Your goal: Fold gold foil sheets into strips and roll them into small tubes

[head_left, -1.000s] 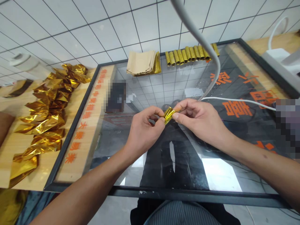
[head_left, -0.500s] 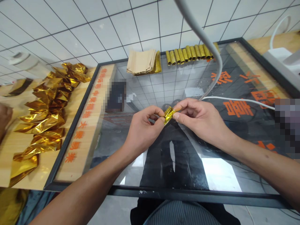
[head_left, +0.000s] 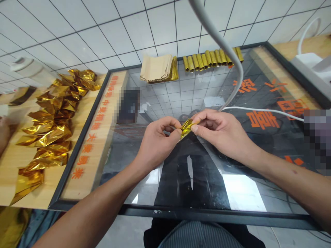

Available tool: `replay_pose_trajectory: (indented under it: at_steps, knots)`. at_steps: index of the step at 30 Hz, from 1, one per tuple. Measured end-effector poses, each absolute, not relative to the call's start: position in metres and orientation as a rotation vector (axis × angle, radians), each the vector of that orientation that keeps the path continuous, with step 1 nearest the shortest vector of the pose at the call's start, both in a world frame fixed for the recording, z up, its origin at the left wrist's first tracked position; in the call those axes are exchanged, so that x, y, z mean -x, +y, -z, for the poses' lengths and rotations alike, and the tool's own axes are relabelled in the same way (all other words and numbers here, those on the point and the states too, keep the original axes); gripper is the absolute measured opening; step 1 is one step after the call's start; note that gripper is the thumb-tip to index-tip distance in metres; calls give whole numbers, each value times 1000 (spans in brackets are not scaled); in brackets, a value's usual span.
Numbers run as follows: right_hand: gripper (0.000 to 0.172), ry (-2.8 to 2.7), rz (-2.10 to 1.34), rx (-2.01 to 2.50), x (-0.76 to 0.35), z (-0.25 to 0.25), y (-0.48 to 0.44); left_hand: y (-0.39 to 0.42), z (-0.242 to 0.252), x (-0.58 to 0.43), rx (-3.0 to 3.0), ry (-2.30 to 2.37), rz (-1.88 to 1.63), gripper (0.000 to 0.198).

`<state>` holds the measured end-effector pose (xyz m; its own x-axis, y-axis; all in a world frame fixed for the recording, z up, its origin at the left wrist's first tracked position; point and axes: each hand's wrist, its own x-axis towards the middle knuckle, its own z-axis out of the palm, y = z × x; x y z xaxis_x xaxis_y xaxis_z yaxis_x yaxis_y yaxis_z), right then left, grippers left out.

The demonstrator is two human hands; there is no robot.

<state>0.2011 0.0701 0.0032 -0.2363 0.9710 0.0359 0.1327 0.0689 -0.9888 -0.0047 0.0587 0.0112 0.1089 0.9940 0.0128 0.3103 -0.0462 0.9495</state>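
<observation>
A small piece of gold foil paper, partly rolled or folded, is held between my two hands above the glass tabletop. My left hand pinches its left end between thumb and fingertips. At its right end, the thumb and forefinger of my right hand grip it. Beyond my hands lies a row of gold paper rolls, side by side near the back edge. To their left rests a stack of brown-backed gold paper sheets.
Folded shiny gold foil shapes are lined up on the wooden surface at left, with another person's hand beside them. A thick grey cable hangs across the glass. A dark pixelated object lies left of centre.
Both hands stay nearly in place while the foil paper between them turns slightly. At the far left, the other person's hand has shifted toward the edge of view.
</observation>
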Motion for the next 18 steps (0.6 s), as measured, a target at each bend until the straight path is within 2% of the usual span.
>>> replay_pose_trajectory:
  at_steps: [18]
  knots:
    - [9,-1574,-1276,1100,-203,-6,71,62,-12,8,-1450,1284,-936,3]
